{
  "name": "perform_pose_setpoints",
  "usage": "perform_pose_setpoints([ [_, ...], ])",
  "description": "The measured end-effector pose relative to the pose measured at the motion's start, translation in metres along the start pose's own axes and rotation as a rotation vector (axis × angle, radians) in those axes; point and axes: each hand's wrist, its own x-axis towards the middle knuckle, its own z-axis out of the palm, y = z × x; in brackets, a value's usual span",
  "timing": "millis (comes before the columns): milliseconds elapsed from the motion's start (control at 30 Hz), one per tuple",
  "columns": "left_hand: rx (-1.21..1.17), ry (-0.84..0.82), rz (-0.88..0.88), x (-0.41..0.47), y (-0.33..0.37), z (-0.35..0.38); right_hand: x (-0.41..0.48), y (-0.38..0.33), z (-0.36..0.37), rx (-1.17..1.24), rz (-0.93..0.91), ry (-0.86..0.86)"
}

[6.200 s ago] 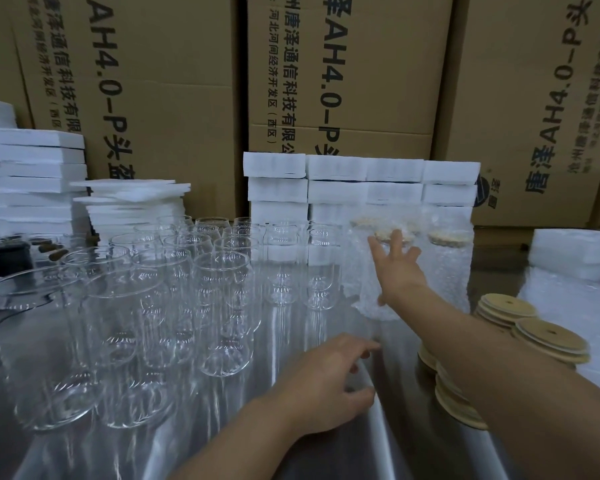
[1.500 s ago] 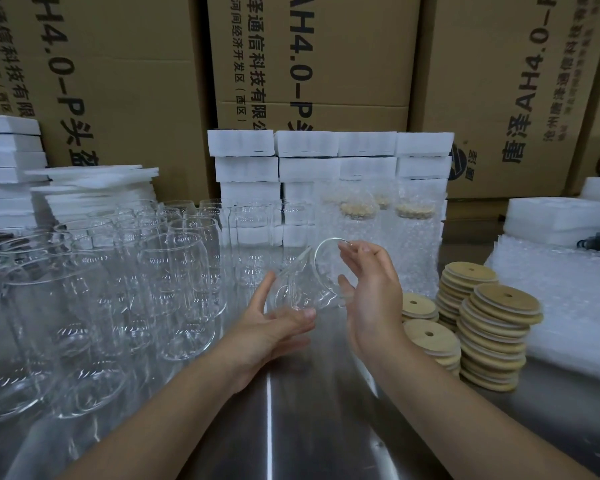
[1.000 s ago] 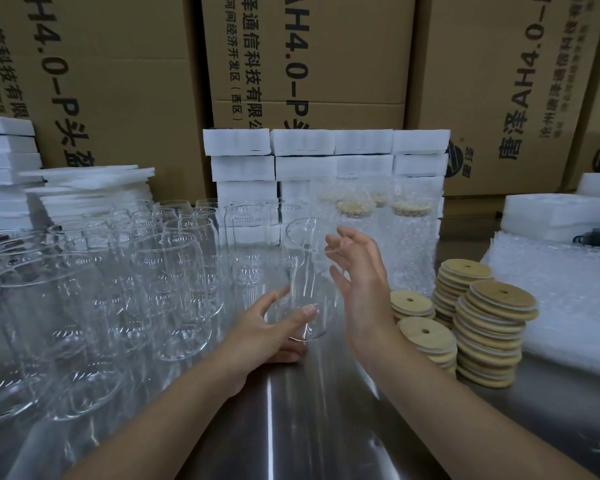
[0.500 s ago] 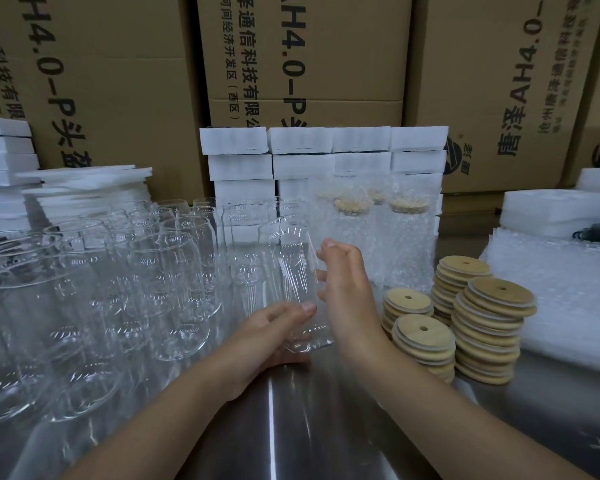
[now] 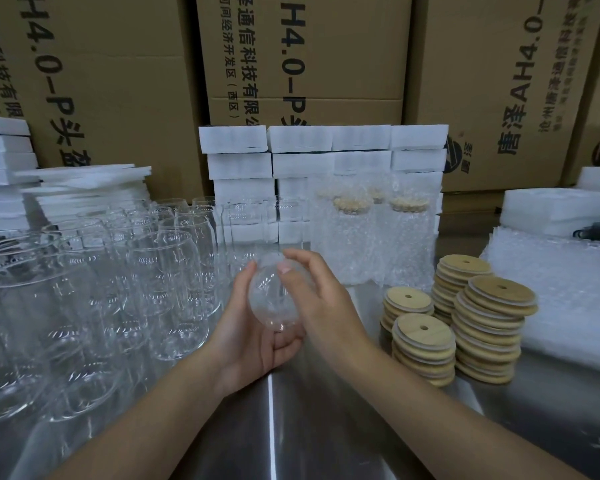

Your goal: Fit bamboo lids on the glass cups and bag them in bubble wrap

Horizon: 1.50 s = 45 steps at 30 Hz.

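A clear glass cup (image 5: 272,299) is tipped with its base towards me, held between both hands above the steel table. My left hand (image 5: 253,336) cradles it from below with the thumb up its left side. My right hand (image 5: 317,294) curls round its right side, fingertips on the glass. Stacks of round bamboo lids (image 5: 489,327) with a small centre hole stand to the right. Cups wrapped in bubble wrap (image 5: 368,237), lids on, stand behind the hands. A pile of bubble-wrap bags (image 5: 565,289) lies at far right.
Several bare glass cups (image 5: 125,271) crowd the left half of the steel table (image 5: 326,427). White foam blocks (image 5: 323,150) are stacked at the back and on both sides, in front of large cardboard boxes (image 5: 305,50).
The cup stood upright half a second ago; both hands have since lifted and tipped it so its base faces me. My right hand moved from its side to curl over it.
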Motion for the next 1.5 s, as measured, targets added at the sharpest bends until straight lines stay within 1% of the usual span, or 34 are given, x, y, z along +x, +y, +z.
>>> perform_pose_setpoints([
  [133,-0.126,-0.056,-0.017,-0.002,0.000,-0.001,-0.002,-0.001,-0.001,-0.085,-0.047,-0.031],
  [267,-0.181,-0.090,-0.053,-0.002,0.000,-0.001,-0.004,0.002,-0.003,-0.142,-0.075,-0.055],
  [367,-0.143,-0.086,-0.063,-0.002,-0.001,0.000,-0.004,0.004,-0.002,-0.178,-0.089,-0.036],
  [567,0.009,-0.162,-0.175,-0.007,-0.003,0.009,-0.002,0.008,-0.002,-0.115,-0.097,0.116],
  [700,0.082,-0.181,-0.182,-0.006,-0.006,0.011,-0.001,0.010,-0.003,-0.073,-0.115,0.198],
  [833,0.099,-0.201,-0.200,-0.006,-0.006,0.012,-0.001,0.009,-0.003,-0.046,-0.129,0.264],
  [1133,0.123,-0.195,-0.227,-0.005,-0.007,0.012,0.002,0.009,-0.006,-0.001,-0.118,0.299],
  [1333,0.128,-0.175,-0.221,-0.005,-0.007,0.011,0.003,0.006,-0.005,0.013,-0.184,0.317],
  [1500,0.120,-0.154,-0.221,-0.005,-0.007,0.012,0.004,0.009,-0.006,0.020,-0.173,0.328],
])
